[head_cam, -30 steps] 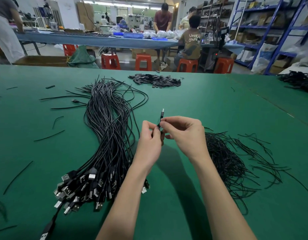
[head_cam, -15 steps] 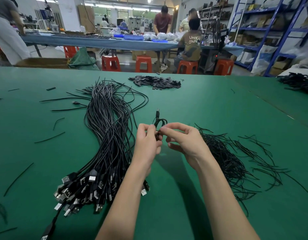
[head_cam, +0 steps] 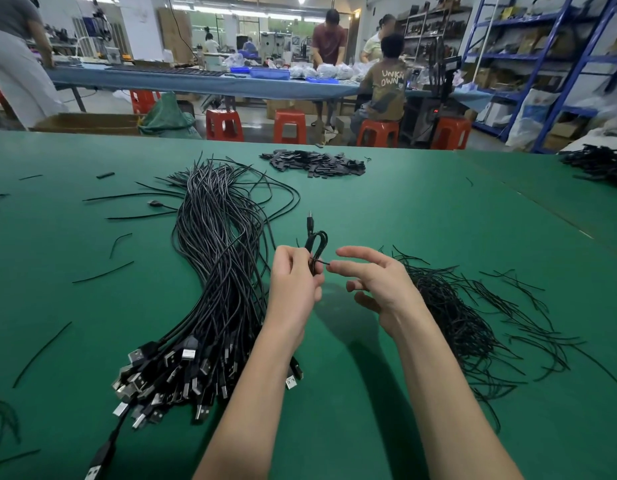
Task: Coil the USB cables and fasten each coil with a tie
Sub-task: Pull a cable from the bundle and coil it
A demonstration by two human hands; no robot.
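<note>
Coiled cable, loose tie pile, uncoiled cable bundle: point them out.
coiled cable (head_cam: 317, 242): head view, top loop above left hand.
tie pile (head_cam: 449, 306): head view, dense middle.
cable bundle (head_cam: 217, 244): head view, mid-length strands.

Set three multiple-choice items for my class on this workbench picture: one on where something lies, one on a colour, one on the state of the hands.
1. Where does the pile of loose ties lie?
A. right of the hands
B. on a stool
C. on the shelves

2. What colour is the table?
A. red
B. green
C. white

3. What is the left hand doing?
A. lying flat on the table
B. pointing at the stools
C. holding a small coiled cable

Answers: 1 A, the thin black strands spread beside the right hand. 2 B, the cover is green throughout. 3 C, its fingers curl round the coil, while the right hand's fingers are spread at the tie's end.
</note>
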